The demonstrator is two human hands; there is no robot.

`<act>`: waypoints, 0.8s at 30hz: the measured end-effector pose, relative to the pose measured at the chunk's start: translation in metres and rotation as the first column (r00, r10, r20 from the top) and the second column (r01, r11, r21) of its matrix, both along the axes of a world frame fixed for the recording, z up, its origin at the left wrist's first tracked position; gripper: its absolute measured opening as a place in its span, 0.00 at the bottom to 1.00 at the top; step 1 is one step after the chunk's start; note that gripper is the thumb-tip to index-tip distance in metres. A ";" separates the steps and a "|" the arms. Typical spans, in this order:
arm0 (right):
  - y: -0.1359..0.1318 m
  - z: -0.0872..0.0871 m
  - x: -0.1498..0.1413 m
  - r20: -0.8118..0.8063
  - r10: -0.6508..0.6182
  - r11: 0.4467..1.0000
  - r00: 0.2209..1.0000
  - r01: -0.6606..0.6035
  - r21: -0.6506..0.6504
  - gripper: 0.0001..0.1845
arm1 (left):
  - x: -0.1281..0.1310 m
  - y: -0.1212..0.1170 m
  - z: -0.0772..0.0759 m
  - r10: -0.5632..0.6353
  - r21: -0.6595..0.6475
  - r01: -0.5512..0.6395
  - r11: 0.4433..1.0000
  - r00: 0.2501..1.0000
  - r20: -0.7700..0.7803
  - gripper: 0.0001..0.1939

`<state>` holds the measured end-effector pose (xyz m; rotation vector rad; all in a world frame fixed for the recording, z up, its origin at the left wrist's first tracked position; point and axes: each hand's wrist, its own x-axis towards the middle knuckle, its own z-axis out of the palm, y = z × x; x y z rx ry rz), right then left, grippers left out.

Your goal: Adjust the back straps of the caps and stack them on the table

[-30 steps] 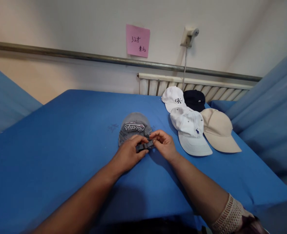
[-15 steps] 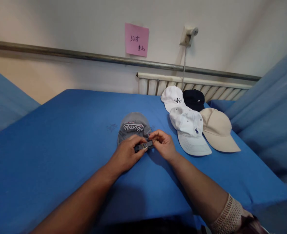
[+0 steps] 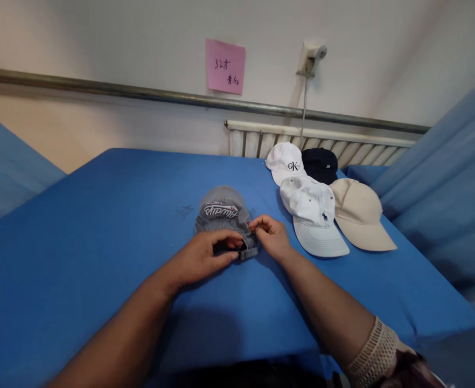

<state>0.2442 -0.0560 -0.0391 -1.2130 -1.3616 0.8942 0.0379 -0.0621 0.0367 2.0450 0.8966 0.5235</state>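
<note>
A grey baseball cap (image 3: pixel 221 222) with raised white "Always" lettering lies on the blue-covered table, its back toward me. The cap's grey adjusting strap (image 3: pixel 249 253) hangs along the near right of its back opening. My left hand (image 3: pixel 201 257) is at the near left of the opening, thumb and fingers apart, the thumb tip close to the strap's left end. My right hand (image 3: pixel 273 236) pinches the cap's right back edge above the strap. Exactly what lies between those fingertips is partly hidden.
To the right stand a white cap (image 3: pixel 284 160), a navy cap (image 3: pixel 321 161), a pale cap with a small horse logo (image 3: pixel 312 207) and a beige cap (image 3: pixel 358 207). Behind the table (image 3: pixel 100 231) are a radiator (image 3: pixel 257 143) and a metal pipe (image 3: pixel 160 96). A blue curtain (image 3: pixel 451 178) hangs right.
My left hand has come off the strap and shifted slightly left and down, its fingers spreading. The strap has dropped toward the right, and its metal buckle no longer shows. My right hand has barely moved.
</note>
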 end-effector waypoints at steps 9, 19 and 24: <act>-0.005 0.001 -0.003 0.039 0.095 0.995 0.995 -0.096 0.014 0.08 | -0.012 0.020 -0.012 0.271 0.189 -0.240 0.952 0.949 -0.162 0.10; -0.016 0.007 -0.003 0.158 0.430 0.903 0.889 -0.422 -0.077 0.06 | 0.001 0.007 -0.022 0.235 0.312 -0.101 0.945 0.874 -0.426 0.02; -0.016 0.012 -0.003 0.246 0.263 0.958 0.933 -0.282 0.046 0.05 | -0.003 0.004 -0.004 0.157 0.224 -0.102 0.969 0.958 -0.242 0.02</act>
